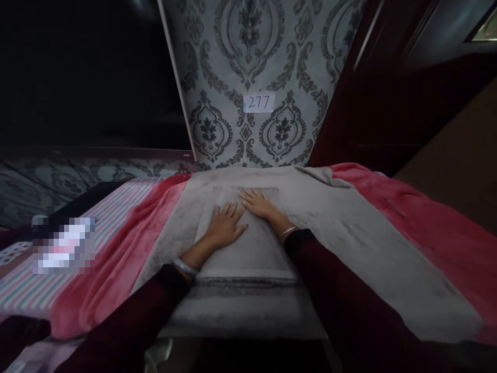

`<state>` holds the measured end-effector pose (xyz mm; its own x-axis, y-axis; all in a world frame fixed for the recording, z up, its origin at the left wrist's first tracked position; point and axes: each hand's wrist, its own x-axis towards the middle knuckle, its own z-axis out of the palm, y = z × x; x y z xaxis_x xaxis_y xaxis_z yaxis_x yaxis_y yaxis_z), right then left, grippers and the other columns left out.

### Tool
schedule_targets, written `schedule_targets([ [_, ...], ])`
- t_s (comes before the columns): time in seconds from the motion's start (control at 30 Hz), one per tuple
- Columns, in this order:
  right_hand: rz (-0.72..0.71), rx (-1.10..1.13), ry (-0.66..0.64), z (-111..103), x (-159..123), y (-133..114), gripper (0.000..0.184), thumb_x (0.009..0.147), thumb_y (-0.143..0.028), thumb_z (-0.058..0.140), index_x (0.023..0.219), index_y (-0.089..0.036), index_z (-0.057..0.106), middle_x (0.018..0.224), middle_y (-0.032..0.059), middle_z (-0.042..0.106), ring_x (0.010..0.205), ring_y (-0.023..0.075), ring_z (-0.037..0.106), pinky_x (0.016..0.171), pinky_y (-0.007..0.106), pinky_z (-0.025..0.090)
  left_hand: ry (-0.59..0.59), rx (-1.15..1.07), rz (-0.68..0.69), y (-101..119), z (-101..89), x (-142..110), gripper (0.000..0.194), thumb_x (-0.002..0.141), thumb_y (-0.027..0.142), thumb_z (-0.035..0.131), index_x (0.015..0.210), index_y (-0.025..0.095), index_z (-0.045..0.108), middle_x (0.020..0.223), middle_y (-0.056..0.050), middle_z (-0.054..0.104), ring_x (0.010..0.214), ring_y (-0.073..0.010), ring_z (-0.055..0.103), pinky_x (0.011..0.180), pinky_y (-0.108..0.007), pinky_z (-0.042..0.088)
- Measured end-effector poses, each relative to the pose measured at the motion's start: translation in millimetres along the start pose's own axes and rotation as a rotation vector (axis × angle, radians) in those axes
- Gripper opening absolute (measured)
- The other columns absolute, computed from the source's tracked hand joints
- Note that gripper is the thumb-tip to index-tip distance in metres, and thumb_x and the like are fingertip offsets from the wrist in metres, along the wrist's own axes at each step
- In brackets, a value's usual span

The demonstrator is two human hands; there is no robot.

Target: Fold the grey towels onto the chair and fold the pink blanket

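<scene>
My left hand (225,225) lies open and palm down, fingers spread, on a smooth pale rectangular sheet or folded cloth (244,256); I cannot tell which. Just to its right and a little farther away, my right hand (258,203) presses flat on the same piece, fingers pointing up and to the left. The two hands nearly touch at the fingertips. Beneath the rectangle spreads a grey plush blanket (341,243), with a dark band across its near part. Each wrist wears a bracelet.
Under the grey blanket lies a red-pink blanket (430,217), showing on both sides. To the left are a striped cloth (120,207) and a blurred-out item (64,246). Behind are a dark screen (85,77), patterned wallpaper with a paper label (259,102), and a dark wooden panel (361,109).
</scene>
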<state>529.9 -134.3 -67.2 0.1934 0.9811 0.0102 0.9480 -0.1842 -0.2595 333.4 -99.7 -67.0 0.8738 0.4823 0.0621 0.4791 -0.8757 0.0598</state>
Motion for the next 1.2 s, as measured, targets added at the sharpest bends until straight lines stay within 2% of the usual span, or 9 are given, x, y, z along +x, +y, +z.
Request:
schedule_targets([
  [0.17,0.041,0.013,-0.048,-2,-36,2,0.059,0.107,-0.048,0.029,0.164,-0.032,0.029,0.172,0.0024,0.020,0.159,0.0299,0.014,0.126,0.054,0.016,-0.025,0.000,0.022,-16,0.7,-23,0.068,0.101,0.055,0.041,0.161,0.025,0.034,0.171,-0.015,0.023,0.159,-0.0335,0.017,0.127,-0.059,0.012],
  [0.3,0.048,-0.054,0.030,8,-94,12,0.060,0.106,-0.051,0.033,0.164,-0.034,0.029,0.172,0.0024,0.022,0.157,0.0338,0.019,0.125,0.058,0.018,-0.046,-0.036,0.051,-32,0.2,-52,0.066,0.101,0.056,0.039,0.162,0.032,0.030,0.173,-0.010,0.017,0.160,-0.0333,0.013,0.126,-0.062,0.012],
  [0.43,0.096,-0.060,0.077,25,-152,23,0.060,0.105,-0.050,0.037,0.163,-0.037,0.031,0.172,0.0018,0.022,0.157,0.0370,0.017,0.121,0.062,0.026,-0.063,-0.096,0.063,-47,5.8,-79,0.066,0.101,0.055,0.037,0.162,0.029,0.033,0.174,-0.010,0.014,0.160,-0.0373,0.007,0.124,-0.064,0.017],
  [0.67,0.134,0.008,0.202,46,-222,18,0.056,0.105,-0.047,0.035,0.156,-0.030,0.047,0.168,0.0055,0.033,0.155,0.0380,0.023,0.119,0.061,0.029,0.073,-0.315,-0.020,-54,20.7,-116,0.063,0.100,0.054,0.038,0.153,0.022,0.050,0.172,-0.010,0.023,0.158,-0.0320,0.020,0.127,-0.051,0.020],
  [0.83,0.021,-0.010,0.252,50,-249,-12,0.066,0.098,-0.053,0.050,0.158,-0.026,0.044,0.166,0.0106,0.036,0.155,0.0361,0.023,0.120,0.061,0.026,0.276,-0.767,-0.285,-41,19.1,-134,0.066,0.084,0.049,0.066,0.142,0.018,0.061,0.157,-0.015,0.049,0.148,-0.0324,0.042,0.124,-0.047,0.030],
  [0.93,0.007,-0.025,0.244,48,-253,-26,0.069,0.096,-0.049,0.055,0.159,-0.025,0.041,0.165,0.0135,0.037,0.154,0.0342,0.028,0.120,0.060,0.024,0.408,-1.118,-0.481,-30,11.6,-137,0.068,0.074,0.036,0.079,0.137,0.016,0.063,0.133,-0.015,0.066,0.128,-0.0300,0.060,0.111,-0.042,0.047],
  [1.0,0.011,-0.026,0.229,46,-252,-33,0.069,0.096,-0.049,0.057,0.159,-0.025,0.041,0.165,0.0144,0.036,0.154,0.0339,0.029,0.120,0.060,0.024,0.426,-1.308,-0.592,-22,4.1,-136,0.073,0.068,0.028,0.085,0.136,0.016,0.063,0.118,-0.013,0.068,0.106,-0.0255,0.068,0.089,-0.035,0.059],
  [1.1,0.033,-0.037,0.215,43,-249,-40,0.069,0.095,-0.049,0.060,0.158,-0.026,0.042,0.166,0.0145,0.035,0.154,0.0343,0.029,0.120,0.061,0.024,0.364,-1.496,-0.662,-11,-7.0,-133,0.080,0.066,0.015,0.085,0.142,0.018,0.058,0.105,-0.009,0.068,0.073,-0.0156,0.065,0.056,-0.024,0.055],
  [1.2,0.054,-0.048,0.220,43,-247,-42,0.067,0.096,-0.047,0.059,0.158,-0.026,0.042,0.166,0.0140,0.036,0.153,0.0338,0.030,0.120,0.060,0.024,0.359,-1.625,-0.678,-2,-14.2,-131,0.081,0.067,0.006,0.076,0.144,0.020,0.056,0.094,-0.004,0.068,0.058,-0.0106,0.058,0.044,-0.019,0.046],
])
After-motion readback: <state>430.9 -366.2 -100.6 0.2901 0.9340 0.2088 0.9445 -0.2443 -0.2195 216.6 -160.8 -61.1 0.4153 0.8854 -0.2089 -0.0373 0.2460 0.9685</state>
